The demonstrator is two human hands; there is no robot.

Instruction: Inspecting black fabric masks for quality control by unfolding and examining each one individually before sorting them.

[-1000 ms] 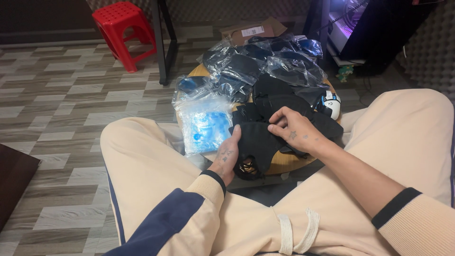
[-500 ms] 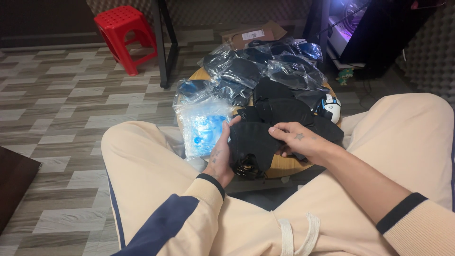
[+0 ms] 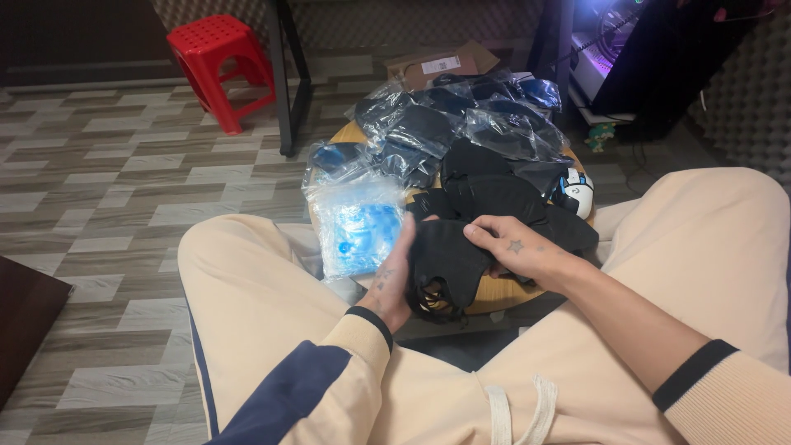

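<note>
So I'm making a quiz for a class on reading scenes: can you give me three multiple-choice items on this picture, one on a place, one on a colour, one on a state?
1. Where is the stool?
A. far left, on the floor
B. on the round table
C. on the person's lap

2. What colour are the masks in the hands?
A. white
B. black
C. red

3. How does the left hand stand?
A. resting flat on the floor
B. clenched in an empty fist
C. against the left side of the mask stack

Answers:
1 A, the red stool stands on the floor tiles beyond the round table.
2 B, the stack is black all over.
3 C, its palm presses the stack's side while the right hand lies on top.
</note>
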